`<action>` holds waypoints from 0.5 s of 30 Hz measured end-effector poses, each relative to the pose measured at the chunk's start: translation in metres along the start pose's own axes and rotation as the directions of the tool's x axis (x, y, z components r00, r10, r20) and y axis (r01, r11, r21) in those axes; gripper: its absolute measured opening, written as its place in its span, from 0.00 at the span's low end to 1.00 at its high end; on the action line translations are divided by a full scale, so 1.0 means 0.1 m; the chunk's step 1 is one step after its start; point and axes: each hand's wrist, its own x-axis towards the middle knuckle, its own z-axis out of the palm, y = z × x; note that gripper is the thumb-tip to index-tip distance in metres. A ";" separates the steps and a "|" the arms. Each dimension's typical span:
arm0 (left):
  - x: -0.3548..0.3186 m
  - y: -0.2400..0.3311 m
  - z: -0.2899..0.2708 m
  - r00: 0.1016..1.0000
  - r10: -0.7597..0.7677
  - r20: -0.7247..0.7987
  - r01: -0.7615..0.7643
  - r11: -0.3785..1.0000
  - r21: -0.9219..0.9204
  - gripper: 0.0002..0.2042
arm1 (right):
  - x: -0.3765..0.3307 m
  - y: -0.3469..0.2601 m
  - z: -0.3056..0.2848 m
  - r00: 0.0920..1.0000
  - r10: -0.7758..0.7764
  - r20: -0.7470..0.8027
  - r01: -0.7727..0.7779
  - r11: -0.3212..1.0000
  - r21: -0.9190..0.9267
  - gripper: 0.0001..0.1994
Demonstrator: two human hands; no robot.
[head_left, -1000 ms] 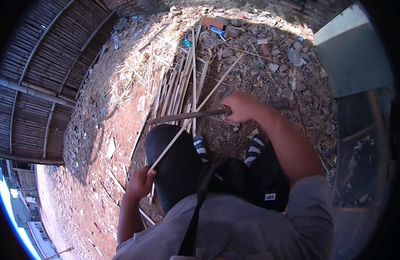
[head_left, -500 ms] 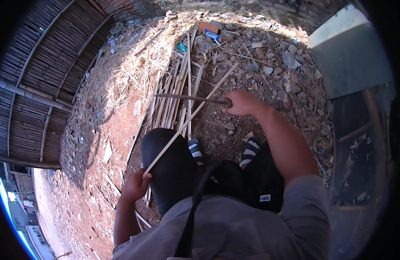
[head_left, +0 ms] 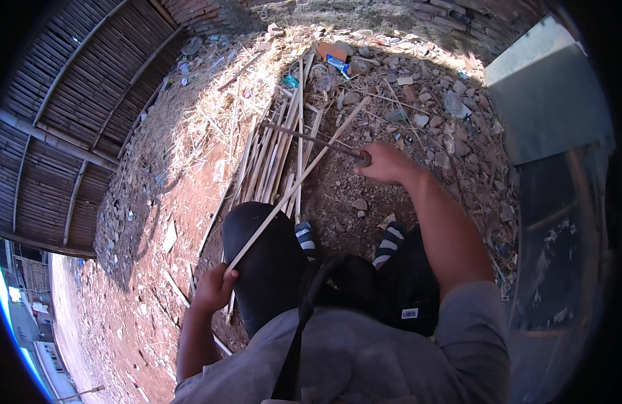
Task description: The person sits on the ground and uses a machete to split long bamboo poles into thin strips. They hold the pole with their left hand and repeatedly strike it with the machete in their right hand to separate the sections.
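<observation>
My left hand [head_left: 215, 288] is closed around the near end of a long pale bamboo strip [head_left: 264, 227]. The strip slants up to the right across my bent left knee, its far end in the air over the rubble. My right hand [head_left: 385, 163] is wrapped around the handle of a long, narrow-bladed knife [head_left: 311, 140]. Its dark blade points left and crosses the strip's upper part; whether they touch I cannot tell. Below the blade, several cut bamboo strips [head_left: 262, 155] lie in a loose pile on the ground.
Stony rubble [head_left: 452, 135] and scattered litter cover the ground ahead and right. A woven bamboo wall [head_left: 55, 81] stands left, and a grey-green panel [head_left: 553, 94] right. Pale shavings [head_left: 210, 101] lie left of the pile. My striped footwear [head_left: 390, 244] shows between my legs.
The knife's tip has swung farther from me, so the blade slants more across the strip. My right hand has shifted slightly right. The left hand keeps its hold, and the view has moved slightly.
</observation>
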 end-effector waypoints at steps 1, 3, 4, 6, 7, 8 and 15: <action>0.01 0.02 -0.02 1.000 0.002 -0.014 -0.002 1.000 -0.004 0.20 | 0.06 0.29 -0.08 0.981 0.159 -0.109 -0.148 0.983 0.109 0.17; -0.03 0.01 -0.09 0.999 -0.050 0.018 0.050 0.998 0.041 0.20 | 0.03 0.73 -0.25 0.894 0.330 -0.304 -0.279 0.940 0.198 0.17; -0.08 -0.03 -0.12 0.996 -0.088 0.033 0.086 0.994 0.063 0.20 | -0.04 0.75 -0.33 0.863 0.452 -0.227 -0.355 0.861 0.365 0.17; -0.23 -0.22 -0.10 0.984 -0.175 -0.045 0.175 0.984 0.010 0.19 | -0.15 0.86 -0.35 0.810 0.573 -0.124 -0.411 0.707 0.575 0.16; -0.31 -0.36 -0.03 0.974 -0.214 -0.075 0.213 0.977 -0.022 0.18 | -0.19 0.97 -0.33 0.794 0.596 -0.121 -0.402 0.664 0.631 0.14; -0.41 -0.59 0.06 0.968 -0.196 -0.155 0.200 0.980 0.008 0.18 | -0.21 1.03 -0.30 0.791 0.598 -0.132 -0.391 0.659 0.643 0.13; -1.56 -1.96 0.85 0.697 -0.580 -0.422 0.553 0.809 -0.198 0.20 | -0.11 0.91 -0.24 0.815 0.557 -0.159 -0.414 0.752 0.514 0.15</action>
